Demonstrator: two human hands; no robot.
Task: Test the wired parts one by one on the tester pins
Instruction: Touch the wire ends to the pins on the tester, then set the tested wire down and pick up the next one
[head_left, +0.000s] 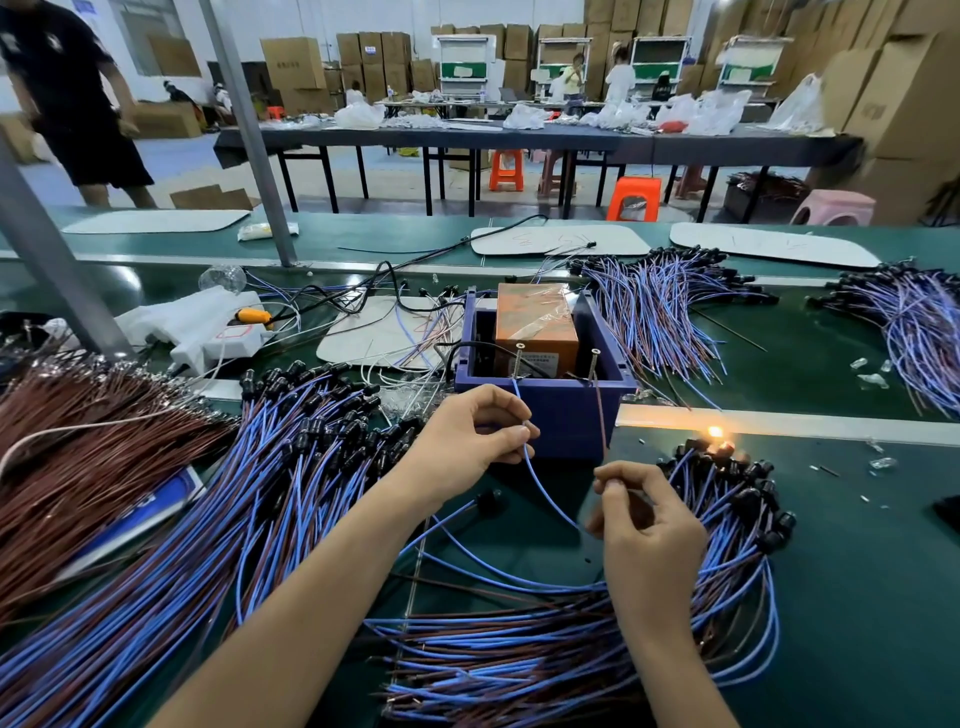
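Observation:
The tester is a blue box (545, 410) holding an orange battery block (535, 322), with two upright screw pins, the left pin (518, 358) and the right pin (594, 364). My left hand (467, 441) pinches a blue wire (540, 483) that runs up to the left pin. My right hand (644, 519) pinches a brown wire (601, 415) that reaches the right pin. A small lamp (716, 432) glows orange on top of the pile of wired parts (727, 519) at my right.
A big heap of blue and brown wired parts (249, 493) covers the left of the green bench (857, 545); a brown bundle (78, 441) lies further left. More bundles (665, 306) lie behind the tester. A white power strip (208, 332) sits at back left, beside metal posts.

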